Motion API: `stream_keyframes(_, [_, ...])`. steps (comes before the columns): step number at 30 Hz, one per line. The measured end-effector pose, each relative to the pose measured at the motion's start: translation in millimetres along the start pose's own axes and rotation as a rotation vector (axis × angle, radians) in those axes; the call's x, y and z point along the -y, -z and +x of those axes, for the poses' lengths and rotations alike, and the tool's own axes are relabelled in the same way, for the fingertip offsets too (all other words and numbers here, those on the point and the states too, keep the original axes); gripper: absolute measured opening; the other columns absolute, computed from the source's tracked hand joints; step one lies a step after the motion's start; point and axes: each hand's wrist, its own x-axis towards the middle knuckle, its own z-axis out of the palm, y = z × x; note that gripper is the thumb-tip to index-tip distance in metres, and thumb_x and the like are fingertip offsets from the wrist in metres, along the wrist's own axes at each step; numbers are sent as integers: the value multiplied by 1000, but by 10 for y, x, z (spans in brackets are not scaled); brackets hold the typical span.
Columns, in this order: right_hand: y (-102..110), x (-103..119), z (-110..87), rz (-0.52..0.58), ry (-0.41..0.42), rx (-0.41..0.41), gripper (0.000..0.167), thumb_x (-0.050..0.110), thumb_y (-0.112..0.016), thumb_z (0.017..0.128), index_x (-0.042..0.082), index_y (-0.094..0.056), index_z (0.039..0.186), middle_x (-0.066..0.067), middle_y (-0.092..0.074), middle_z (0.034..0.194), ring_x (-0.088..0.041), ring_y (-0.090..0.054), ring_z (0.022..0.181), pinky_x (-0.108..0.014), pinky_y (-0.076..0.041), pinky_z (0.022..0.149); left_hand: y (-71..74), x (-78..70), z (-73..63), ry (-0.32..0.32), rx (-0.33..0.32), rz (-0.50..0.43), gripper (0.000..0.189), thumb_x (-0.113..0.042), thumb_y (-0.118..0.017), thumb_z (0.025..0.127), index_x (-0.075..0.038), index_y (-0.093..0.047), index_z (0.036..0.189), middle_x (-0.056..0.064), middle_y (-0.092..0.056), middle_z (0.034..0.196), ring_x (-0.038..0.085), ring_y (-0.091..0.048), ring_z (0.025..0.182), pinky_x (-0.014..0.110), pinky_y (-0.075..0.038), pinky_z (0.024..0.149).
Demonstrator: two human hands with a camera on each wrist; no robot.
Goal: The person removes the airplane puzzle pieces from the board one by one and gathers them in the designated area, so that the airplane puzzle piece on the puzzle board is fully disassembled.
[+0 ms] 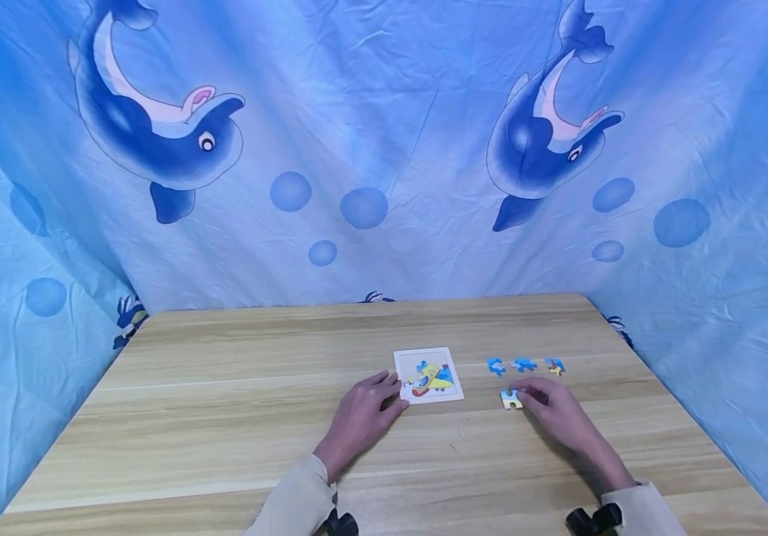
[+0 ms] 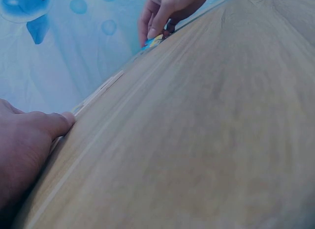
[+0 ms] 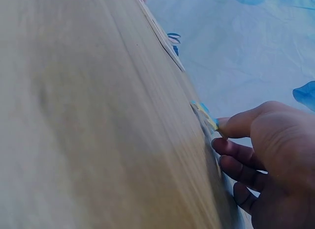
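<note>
A square puzzle board [image 1: 424,351] with a white border lies on the table, its picture of a yellow plane partly filled. My left hand [image 1: 365,414] rests at the board's lower left corner, thumb and fingertips touching its edge. Right of the board, my right hand [image 1: 556,411] pinches a blue and yellow puzzle piece [image 1: 510,400] between thumb and finger. That puzzle piece [image 3: 208,117] appears slightly tilted close to the tabletop in the right wrist view. Behind it lie three loose pieces in a row: one at left [image 1: 495,365], a middle one [image 1: 524,365] and one at right [image 1: 555,365].
The wooden table [image 1: 223,417] runs back to a blue dolphin-print cloth [image 1: 410,149] that hangs behind it and along both sides. Dark wrist mounts [image 1: 594,519] sit at the cuffs of both light sleeves.
</note>
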Motion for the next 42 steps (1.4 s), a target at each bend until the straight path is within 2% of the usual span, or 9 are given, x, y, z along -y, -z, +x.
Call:
stream_keyframes(5, [-16,-11,6,-35,8,1,20,-1,-65,99,3,-75,117,-7,-73,112,-23,-66,100,-32,-55,81,13,-7,-7,10,8,-5,37,-31,-78,94,-6,-77,122,11,-71,128,34,-64,124,49,-53,102])
stream_keyframes(14, [-41,-9,30,-64,16,5,20,1,-67,99,1,-72,118,0,-65,92,-13,-58,83,-27,-51,69,10,-6,-4,15,6,-2,36,-30,-78,94,-7,-77,122,11,-71,129,34,-64,125,49,-52,103])
stream_keyframes(21, [-60,-44,31,-118,42,-17,15,0,-69,97,3,-73,111,2,-63,89,-11,-55,79,-26,-48,65,4,2,-8,4,-2,0,38,-31,-79,94,-6,-77,122,11,-71,128,34,-64,124,49,-53,102])
stream_keyframes(26, [-45,-30,17,-83,18,-40,14,4,-64,101,4,-72,113,-1,-66,97,-14,-58,86,-28,-51,71,2,-2,-5,15,8,-2,39,-32,-78,94,-6,-76,123,10,-71,129,33,-64,125,48,-52,103])
stream_keyframes(30, [-34,8,17,-39,15,-71,14,10,-63,103,5,-71,114,0,-63,92,-14,-58,82,-27,-52,68,9,-7,-3,28,19,-4,40,-34,-77,95,-7,-76,124,9,-70,130,32,-63,126,47,-51,105])
stream_keyframes(38, [-98,205,59,-21,119,-122,16,-1,-64,99,1,-70,114,-1,-63,91,-11,-57,81,-25,-53,67,29,-14,-2,29,26,-2,39,-32,-77,95,-6,-76,124,9,-69,131,32,-62,127,49,-52,104])
stream_keyframes(42, [-171,328,109,-3,114,-103,15,0,-64,100,2,-71,113,-2,-64,93,-13,-57,83,-26,-54,69,34,-10,-5,33,31,2,39,-33,-76,96,-6,-76,124,9,-69,131,32,-62,127,49,-52,104])
